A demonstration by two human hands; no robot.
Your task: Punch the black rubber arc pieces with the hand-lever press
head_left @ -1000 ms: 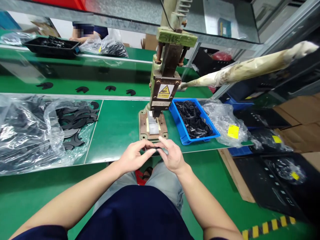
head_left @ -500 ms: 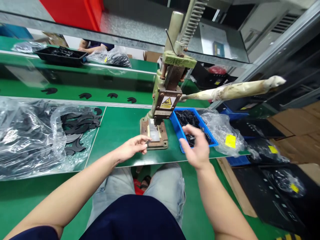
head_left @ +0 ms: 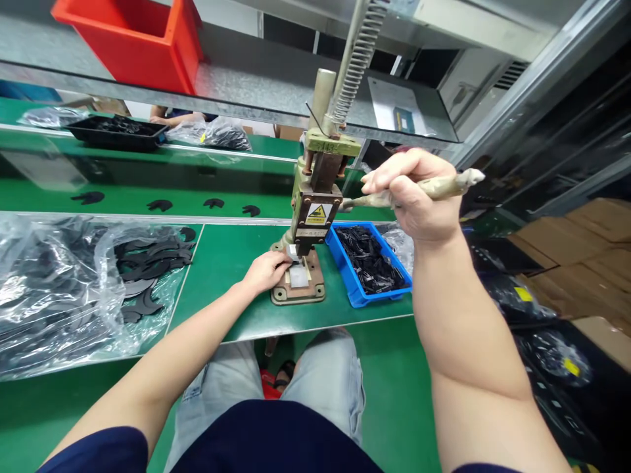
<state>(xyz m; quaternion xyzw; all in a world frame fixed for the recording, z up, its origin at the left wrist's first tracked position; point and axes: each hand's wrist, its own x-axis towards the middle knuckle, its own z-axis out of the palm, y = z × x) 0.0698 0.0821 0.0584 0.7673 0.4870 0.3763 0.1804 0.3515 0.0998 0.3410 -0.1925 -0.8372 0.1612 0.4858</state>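
A hand-operated arbor press [head_left: 315,217] with a warning label stands on the green bench in front of me. My right hand [head_left: 421,197] is closed around its tape-wrapped lever [head_left: 446,186], which sticks out to the right. My left hand [head_left: 269,270] reaches in at the press base [head_left: 298,293], below the ram [head_left: 304,248]. Its fingers are pinched together on a small dark piece [head_left: 296,264], mostly hidden by the fingertips. A pale plate [head_left: 298,276] lies on the base just beside it.
Right of the press is a blue bin [head_left: 359,299] of small black parts. On the left, a clear plastic bag [head_left: 49,295] spills curved black pieces [head_left: 152,263]. Several black pieces [head_left: 160,205] lie on the strip behind. A red bin [head_left: 172,56] rests on the overhead shelf; another person's arm shows beyond.
My right hand has risen from above the blue bin and closed on the lever. My left hand has moved inward under the ram with the small dark piece. The view has shifted slightly.
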